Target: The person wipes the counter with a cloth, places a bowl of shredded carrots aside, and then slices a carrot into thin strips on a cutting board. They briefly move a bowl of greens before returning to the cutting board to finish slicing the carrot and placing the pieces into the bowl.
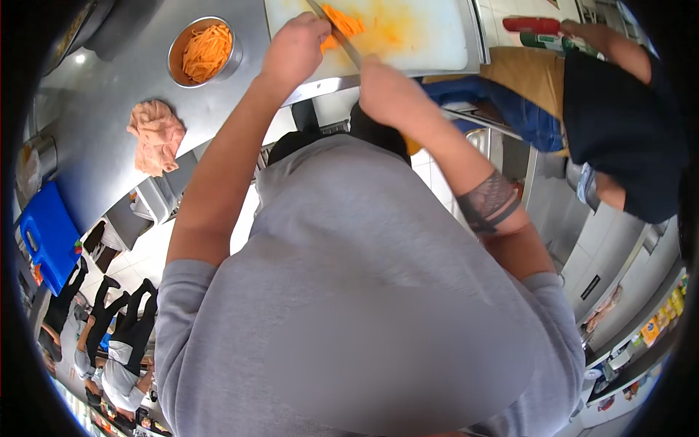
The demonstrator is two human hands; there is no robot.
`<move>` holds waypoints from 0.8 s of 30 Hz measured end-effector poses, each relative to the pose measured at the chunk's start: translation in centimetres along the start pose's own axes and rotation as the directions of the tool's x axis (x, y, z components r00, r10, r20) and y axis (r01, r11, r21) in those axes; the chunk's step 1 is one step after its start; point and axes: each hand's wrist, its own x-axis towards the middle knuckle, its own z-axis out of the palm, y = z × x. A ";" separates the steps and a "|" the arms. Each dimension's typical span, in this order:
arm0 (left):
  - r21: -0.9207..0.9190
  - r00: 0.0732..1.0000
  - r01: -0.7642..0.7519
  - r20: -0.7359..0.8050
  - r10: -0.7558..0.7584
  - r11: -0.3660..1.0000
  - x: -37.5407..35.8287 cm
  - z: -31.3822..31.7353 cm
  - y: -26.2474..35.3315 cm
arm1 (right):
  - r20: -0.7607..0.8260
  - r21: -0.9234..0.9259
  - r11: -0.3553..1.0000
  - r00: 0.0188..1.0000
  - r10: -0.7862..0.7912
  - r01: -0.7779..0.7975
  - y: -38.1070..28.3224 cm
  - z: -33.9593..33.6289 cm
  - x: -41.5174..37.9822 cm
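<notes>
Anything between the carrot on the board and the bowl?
Yes: the left hand sits between the bowl and the board's carrot, and the knife crosses beside most of it. Nothing else visible.

A cutting board point(429, 44) is set on a steel counter point(91, 131), with carrot strips point(348, 23) spread at both sides of a knife point(346, 45). To the board's left a metal bowl point(237, 60) is placed, more carrot strips held inside. Nearer than the bowl, a cloth point(156, 137) is laid. Right of the board, a co-worker point(615, 131) is seen.
</notes>
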 end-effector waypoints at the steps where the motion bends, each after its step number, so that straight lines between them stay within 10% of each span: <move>1: -0.004 1.000 -0.023 0.002 0.023 1.000 0.1 0.0 -0.2 | 0.032 -0.024 0.999 0.999 -0.021 0.022 -0.6 -1.6 -0.3; 24: -0.076 0.997 -0.011 -0.079 0.005 0.997 -1.3 0.1 -0.7 | 0.022 0.096 0.995 1.000 0.000 -0.002 -0.1 1.0 0.0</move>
